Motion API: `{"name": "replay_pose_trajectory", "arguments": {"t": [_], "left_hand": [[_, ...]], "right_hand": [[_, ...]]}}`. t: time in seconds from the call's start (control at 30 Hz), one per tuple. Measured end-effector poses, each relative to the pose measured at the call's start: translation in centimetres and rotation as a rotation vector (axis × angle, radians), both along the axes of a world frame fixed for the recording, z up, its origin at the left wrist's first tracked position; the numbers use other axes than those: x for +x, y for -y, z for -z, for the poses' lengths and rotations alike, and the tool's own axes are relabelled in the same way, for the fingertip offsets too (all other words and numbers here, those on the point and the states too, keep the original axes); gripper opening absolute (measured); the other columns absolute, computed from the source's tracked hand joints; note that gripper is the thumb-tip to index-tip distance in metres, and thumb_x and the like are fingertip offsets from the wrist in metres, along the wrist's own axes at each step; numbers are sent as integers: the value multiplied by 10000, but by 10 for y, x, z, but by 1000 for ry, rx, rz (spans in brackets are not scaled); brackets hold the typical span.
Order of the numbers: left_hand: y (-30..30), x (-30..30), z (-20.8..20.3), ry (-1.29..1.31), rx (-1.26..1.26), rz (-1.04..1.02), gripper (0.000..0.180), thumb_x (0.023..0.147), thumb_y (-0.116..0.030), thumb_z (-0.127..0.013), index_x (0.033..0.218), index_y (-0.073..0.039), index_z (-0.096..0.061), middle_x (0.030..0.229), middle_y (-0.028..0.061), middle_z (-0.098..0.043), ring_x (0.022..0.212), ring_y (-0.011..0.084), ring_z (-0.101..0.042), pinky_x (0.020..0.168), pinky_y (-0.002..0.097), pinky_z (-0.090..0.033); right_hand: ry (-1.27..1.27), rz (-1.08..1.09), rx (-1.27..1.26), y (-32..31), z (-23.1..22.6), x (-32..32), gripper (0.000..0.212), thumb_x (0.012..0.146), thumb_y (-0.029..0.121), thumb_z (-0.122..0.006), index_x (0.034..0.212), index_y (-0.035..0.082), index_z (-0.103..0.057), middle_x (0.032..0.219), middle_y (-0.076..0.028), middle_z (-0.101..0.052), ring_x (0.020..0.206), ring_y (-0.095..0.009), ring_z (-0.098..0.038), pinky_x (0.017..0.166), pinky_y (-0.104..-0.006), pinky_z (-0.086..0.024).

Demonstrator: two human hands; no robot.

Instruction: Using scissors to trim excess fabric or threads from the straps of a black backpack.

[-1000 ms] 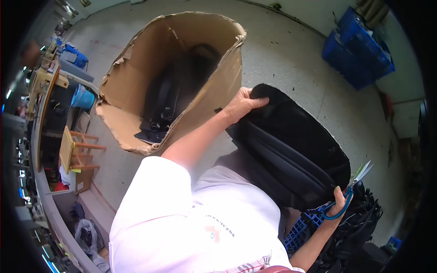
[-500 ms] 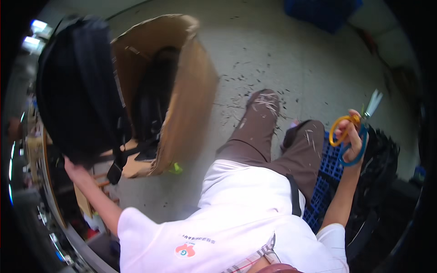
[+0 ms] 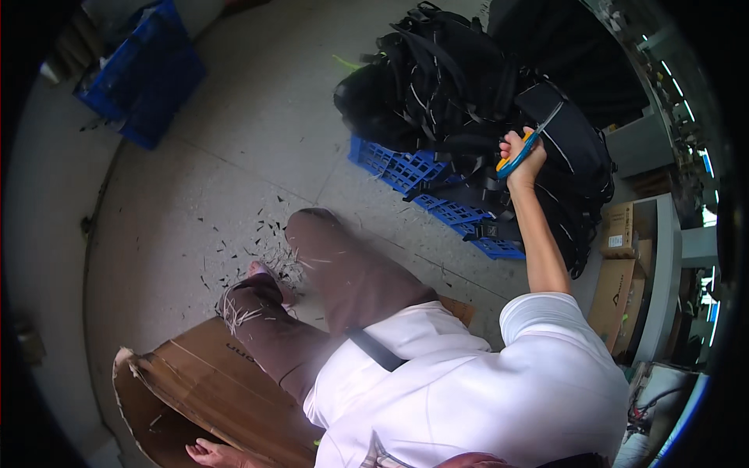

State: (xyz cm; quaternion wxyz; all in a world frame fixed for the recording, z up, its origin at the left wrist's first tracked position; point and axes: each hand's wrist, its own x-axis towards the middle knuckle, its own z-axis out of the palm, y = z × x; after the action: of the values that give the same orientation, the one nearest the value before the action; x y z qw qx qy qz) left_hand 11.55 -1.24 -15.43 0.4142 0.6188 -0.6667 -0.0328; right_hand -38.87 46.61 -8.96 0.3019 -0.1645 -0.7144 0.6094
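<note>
Head view. Right hand [image 3: 524,154], upper right of frame: fingers clenched through the orange-and-blue scissors [image 3: 521,148], reaching to the pile of black backpacks [image 3: 476,93] heaped on blue crates [image 3: 437,199]. Left hand [image 3: 214,454], bottom edge: resting at the cardboard box [image 3: 195,390], grip cannot be told. Judged step: fetching a backpack; next move calls for a free grasp. Box interior hidden; left hand partly cut off.

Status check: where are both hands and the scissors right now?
Right hand grips scissors, raised at the black bag pile on the blue crate. Left hand rests at the cardboard box. Nothing between.
</note>
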Motion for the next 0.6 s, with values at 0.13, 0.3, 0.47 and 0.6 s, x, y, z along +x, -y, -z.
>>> {"name": "replay_pose_trajectory", "arguments": {"t": [0.13,0.3,0.47,0.6], "left_hand": [[-54,-93,-37,191,348,831,454,903,-247,-482,1266,10,-393,1281,206,-388,1181,340,-394,971,416,-324],[-133,-253,7,763,265,1845,543,758,-324,-561,1247,-107,-468,1339,196,-335,1258,355,-288,1021,487,-203],[-76,-325,76,683,354,1169,393,859,-319,-480,1172,-88,-530,1277,187,-426,1205,356,-361,983,486,-264],[11,-274,122,470,601,966,327,850,-232,-525,1103,-26,-555,1141,213,-519,1072,359,-479,912,403,-374]], "right_hand": [[337,74,740,-44,17,-26,305,743,61,-630,1030,42,-529,742,-113,-627,598,-258,-630,539,-360,-491],[209,122,1371,-133,38,-72,360,760,17,-562,1098,108,-481,933,-167,-611,883,-358,-585,740,-435,-466],[419,-27,1711,-168,42,-94,420,761,4,-562,1144,147,-467,965,-123,-594,1000,-299,-548,794,-441,-453],[452,79,1907,-172,58,-115,333,792,39,-544,1100,147,-484,875,-99,-594,854,-283,-595,689,-406,-492]]}}
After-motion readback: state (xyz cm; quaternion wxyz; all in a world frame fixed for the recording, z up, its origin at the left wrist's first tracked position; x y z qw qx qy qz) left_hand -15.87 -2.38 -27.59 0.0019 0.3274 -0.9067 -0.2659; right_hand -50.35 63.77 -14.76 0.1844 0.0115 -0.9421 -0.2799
